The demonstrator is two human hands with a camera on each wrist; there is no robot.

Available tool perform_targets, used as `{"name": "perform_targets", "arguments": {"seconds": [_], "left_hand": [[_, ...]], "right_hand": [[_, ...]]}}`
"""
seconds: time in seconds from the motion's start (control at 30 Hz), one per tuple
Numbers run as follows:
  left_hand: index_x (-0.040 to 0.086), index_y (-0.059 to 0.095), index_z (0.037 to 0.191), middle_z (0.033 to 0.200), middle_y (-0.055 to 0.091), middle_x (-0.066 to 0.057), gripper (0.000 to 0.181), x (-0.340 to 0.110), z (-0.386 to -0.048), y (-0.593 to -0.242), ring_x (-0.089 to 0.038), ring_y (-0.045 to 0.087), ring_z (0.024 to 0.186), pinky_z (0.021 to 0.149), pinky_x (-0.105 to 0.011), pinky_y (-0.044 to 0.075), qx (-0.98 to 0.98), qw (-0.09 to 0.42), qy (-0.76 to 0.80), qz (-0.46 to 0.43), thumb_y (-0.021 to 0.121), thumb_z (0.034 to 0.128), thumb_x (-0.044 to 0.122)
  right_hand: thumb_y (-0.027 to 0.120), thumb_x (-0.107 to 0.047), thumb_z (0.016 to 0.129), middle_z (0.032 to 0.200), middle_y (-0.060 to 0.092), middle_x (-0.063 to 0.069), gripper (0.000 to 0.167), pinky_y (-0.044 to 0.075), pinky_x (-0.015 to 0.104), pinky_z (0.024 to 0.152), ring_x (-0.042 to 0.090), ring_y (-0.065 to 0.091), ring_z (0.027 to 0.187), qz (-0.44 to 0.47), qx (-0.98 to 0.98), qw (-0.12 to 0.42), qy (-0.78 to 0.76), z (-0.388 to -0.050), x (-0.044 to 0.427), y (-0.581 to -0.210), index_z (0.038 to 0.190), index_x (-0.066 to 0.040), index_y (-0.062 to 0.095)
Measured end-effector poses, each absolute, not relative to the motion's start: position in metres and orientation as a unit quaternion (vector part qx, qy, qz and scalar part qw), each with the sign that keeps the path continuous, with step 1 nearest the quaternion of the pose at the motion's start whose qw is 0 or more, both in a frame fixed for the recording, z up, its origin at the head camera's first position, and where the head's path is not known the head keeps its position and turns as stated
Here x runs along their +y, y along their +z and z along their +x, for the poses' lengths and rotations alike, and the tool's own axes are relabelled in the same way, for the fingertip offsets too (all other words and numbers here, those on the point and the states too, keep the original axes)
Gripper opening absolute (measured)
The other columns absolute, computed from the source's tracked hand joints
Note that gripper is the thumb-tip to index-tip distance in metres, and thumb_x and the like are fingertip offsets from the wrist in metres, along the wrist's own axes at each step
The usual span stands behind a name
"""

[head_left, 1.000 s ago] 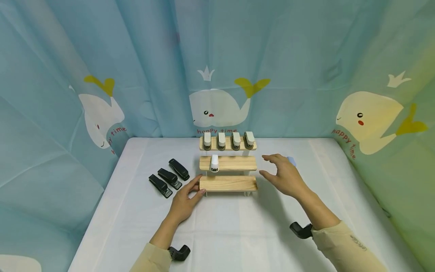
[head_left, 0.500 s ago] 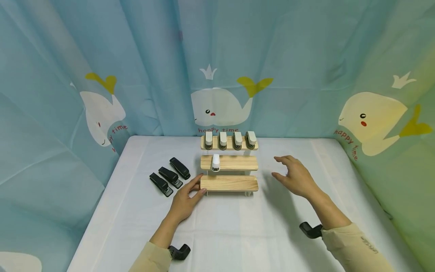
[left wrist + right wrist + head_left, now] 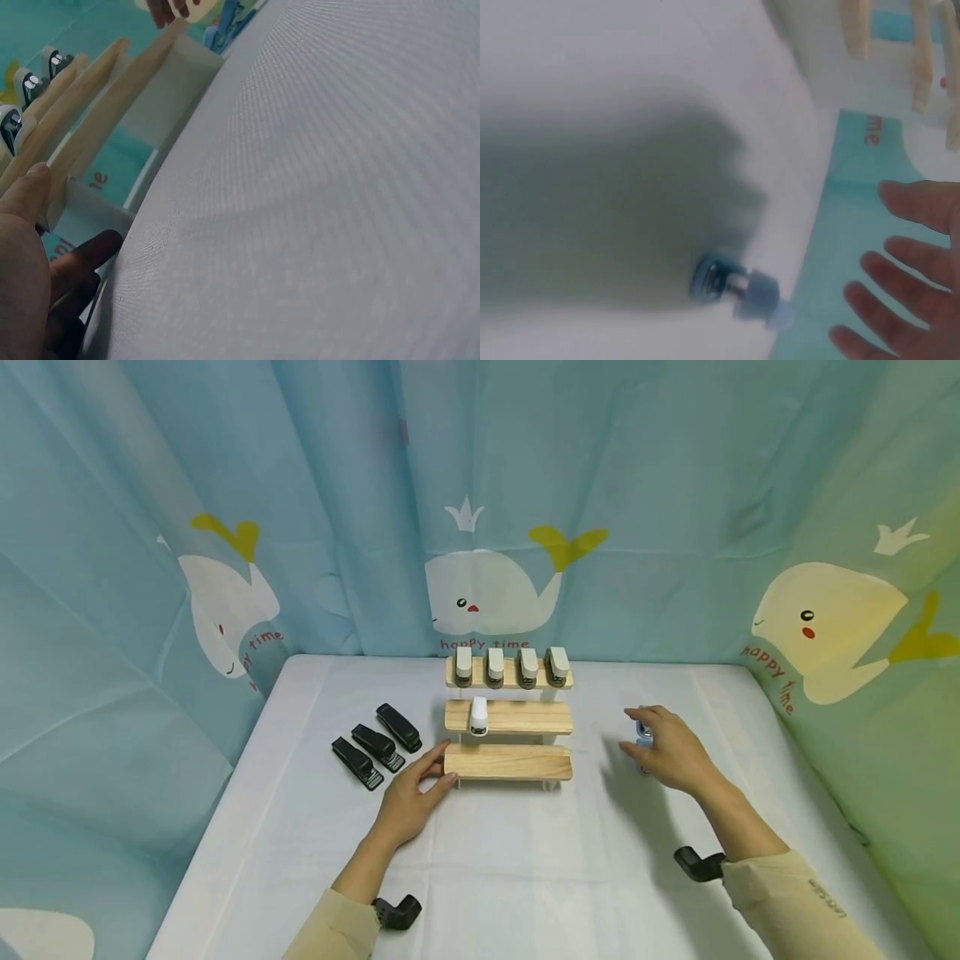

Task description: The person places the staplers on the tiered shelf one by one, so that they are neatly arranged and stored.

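Note:
A three-tier wooden stand [image 3: 517,762] stands mid-table, with several white clippers [image 3: 528,667] on its top shelf and one white clipper [image 3: 478,714] on the middle shelf. My left hand [image 3: 408,797] holds the left end of the lowest shelf; in the left wrist view, its thumb [image 3: 34,187] touches the board and the other fingers lie by the white leg. Right of the stand, my right hand [image 3: 671,752] hovers beside a blue clipper-like object [image 3: 643,727], partly hidden. The right wrist view has this blue object [image 3: 757,295] on the table, apart from the spread fingers.
Several black clippers [image 3: 378,745] lie left of the stand, close to my left hand. Behind the white-covered table [image 3: 510,877] hangs a blue curtain [image 3: 345,527] with whale prints.
My right hand has moved right, away from the stand, and more of the blue object now shows beside it. My left hand stays at the lowest shelf; the view has shifted slightly.

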State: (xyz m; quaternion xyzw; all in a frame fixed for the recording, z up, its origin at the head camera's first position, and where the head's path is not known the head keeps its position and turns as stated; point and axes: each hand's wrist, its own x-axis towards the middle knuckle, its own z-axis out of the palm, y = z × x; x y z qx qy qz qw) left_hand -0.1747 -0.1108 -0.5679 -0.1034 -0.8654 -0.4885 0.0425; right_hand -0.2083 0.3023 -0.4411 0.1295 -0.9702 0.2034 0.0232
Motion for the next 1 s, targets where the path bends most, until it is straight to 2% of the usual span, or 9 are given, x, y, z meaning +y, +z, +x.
{"name": "perform_targets", "arguments": {"seconds": [0.1, 0.27, 0.53, 0.7, 1.0], "left_hand": [[0.047, 0.045, 0.153, 0.103, 0.074, 0.018, 0.058, -0.111, -0.175, -0.567, -0.017, 0.065, 0.127, 0.111, -0.055, 0.046, -0.865, 0.044, -0.489, -0.106, 0.066, 0.099, 0.052], [0.05, 0.045, 0.152, 0.103, 0.074, 0.019, 0.057, -0.111, -0.175, -0.567, -0.016, 0.065, 0.126, 0.11, -0.054, 0.046, -0.862, 0.04, -0.494, -0.105, 0.065, 0.0988, 0.054], [0.044, 0.047, 0.154, 0.103, 0.074, 0.02, 0.059, -0.111, -0.174, -0.568, -0.017, 0.065, 0.127, 0.109, -0.056, 0.047, -0.865, 0.044, -0.489, -0.104, 0.065, 0.0984, 0.055], [0.042, 0.047, 0.154, 0.103, 0.074, 0.019, 0.06, -0.111, -0.175, -0.567, -0.018, 0.065, 0.127, 0.109, -0.056, 0.047, -0.865, 0.042, -0.49, -0.104, 0.064, 0.0985, 0.055], [0.044, 0.046, 0.154, 0.105, 0.074, 0.019, 0.059, -0.111, -0.175, -0.567, -0.017, 0.064, 0.129, 0.11, -0.054, 0.046, -0.866, 0.032, -0.489, -0.101, 0.065, 0.0987, 0.054]], "right_hand": [[0.075, -0.017, 0.094, 0.141, 0.053, 0.036, 0.058, 0.044, 0.069, 0.102, 0.057, 0.052, 0.126, 0.128, -0.971, 0.012, 0.204, -0.209, 0.308, -0.442, 0.141, 0.009, 0.055], [0.075, -0.018, 0.094, 0.136, 0.055, 0.036, 0.058, 0.046, 0.068, 0.097, 0.056, 0.055, 0.121, 0.129, -0.971, -0.005, 0.203, -0.209, 0.316, -0.445, 0.14, 0.01, 0.056], [0.077, -0.019, 0.093, 0.135, 0.054, 0.037, 0.06, 0.05, 0.066, 0.091, 0.056, 0.057, 0.118, 0.12, -0.971, -0.044, 0.202, -0.21, 0.33, -0.451, 0.14, 0.011, 0.055], [0.075, -0.02, 0.094, 0.137, 0.052, 0.038, 0.061, 0.051, 0.065, 0.092, 0.056, 0.057, 0.12, 0.114, -0.97, -0.065, 0.203, -0.211, 0.336, -0.455, 0.142, 0.01, 0.053], [0.076, -0.022, 0.093, 0.138, 0.05, 0.04, 0.065, 0.051, 0.064, 0.092, 0.057, 0.057, 0.12, 0.109, -0.969, -0.084, 0.206, -0.212, 0.343, -0.462, 0.143, 0.012, 0.051]]}}
